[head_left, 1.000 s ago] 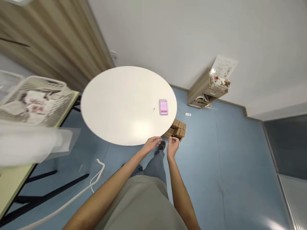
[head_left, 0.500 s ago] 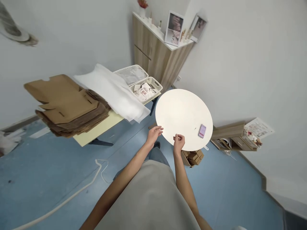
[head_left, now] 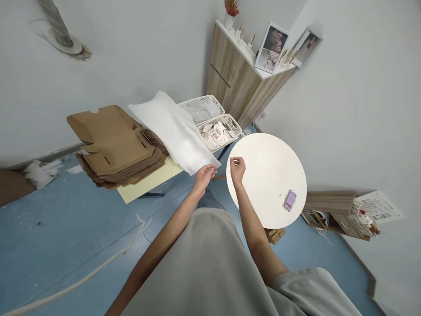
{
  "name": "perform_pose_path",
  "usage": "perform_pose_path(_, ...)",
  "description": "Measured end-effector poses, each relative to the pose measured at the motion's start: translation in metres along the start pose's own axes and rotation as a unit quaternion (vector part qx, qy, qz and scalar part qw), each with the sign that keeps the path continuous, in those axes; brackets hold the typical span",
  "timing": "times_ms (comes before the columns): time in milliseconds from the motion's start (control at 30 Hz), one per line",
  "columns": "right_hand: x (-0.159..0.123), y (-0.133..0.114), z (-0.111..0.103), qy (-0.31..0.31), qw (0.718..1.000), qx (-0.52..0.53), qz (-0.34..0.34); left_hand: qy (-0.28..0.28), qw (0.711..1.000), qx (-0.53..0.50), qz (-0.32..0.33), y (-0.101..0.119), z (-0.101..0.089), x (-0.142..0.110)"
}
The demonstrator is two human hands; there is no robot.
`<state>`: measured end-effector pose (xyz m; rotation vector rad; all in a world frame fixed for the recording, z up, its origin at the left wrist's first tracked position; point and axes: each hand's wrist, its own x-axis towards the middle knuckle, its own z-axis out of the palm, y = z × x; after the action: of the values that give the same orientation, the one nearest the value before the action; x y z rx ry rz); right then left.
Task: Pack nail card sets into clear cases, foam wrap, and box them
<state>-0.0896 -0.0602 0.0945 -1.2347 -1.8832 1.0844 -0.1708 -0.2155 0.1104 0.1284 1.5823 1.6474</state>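
My left hand is at the near corner of white, soft-looking sheets, its fingers stretched out; whether it touches them I cannot tell. My right hand hovers over the left rim of a round white table. Its fingers are loosely curled with a small gap, and I see nothing in them. On the table's near right part lies a small purple item, blurred by pixelation. The white sheets lie across a pale yellow table, overhanging its edge, beside a stack of flat brown cardboard boxes.
White baskets of packets and clear bags stand behind the sheets. A wooden cabinet is at the back, a low shelf at right. Small brown boxes sit below the round table. A white cable crosses the floor.
My view has swung left from the round table, bringing the cardboard stack and the whole sheets into sight. My left hand has come to the sheets' corner; my right has moved left over the table.
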Motion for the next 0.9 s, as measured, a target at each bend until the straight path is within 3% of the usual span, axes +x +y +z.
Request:
perform_pose_path(100, 0.048, -0.006, 0.038, -0.086, 0.994, -0.055, -0.049, 0.022, 1.000, 0.008, 0.008, 0.021, -0.008, 0.037)
perform_pose_path(200, 0.094, -0.008, 0.076, -0.180, 0.968, -0.146, -0.092, 0.050, 0.999, -0.006, 0.008, 0.042, -0.013, 0.073)
perform_pose_path(333, 0.141, -0.009, 0.121, -0.275, 0.909, -0.294, -0.110, 0.081, 0.996, -0.044, 0.009, 0.063, -0.010, 0.115)
perform_pose_path(433, 0.159, -0.007, 0.145, -0.340, 0.853, -0.379, -0.115, 0.091, 0.994, -0.059, 0.009, 0.071, -0.007, 0.142)
perform_pose_path(567, 0.167, -0.003, 0.162, -0.378, 0.817, -0.423, -0.108, 0.108, 0.991, -0.072, -0.006, 0.074, -0.008, 0.169)
perform_pose_path(833, 0.159, 0.000, 0.167, -0.420, 0.817, -0.389, -0.077, 0.110, 0.990, -0.082, -0.024, 0.073, -0.014, 0.190)
perform_pose_path(900, 0.155, -0.001, 0.163, -0.410, 0.827, -0.377, -0.074, 0.105, 0.991, -0.077, -0.024, 0.071, -0.016, 0.191)
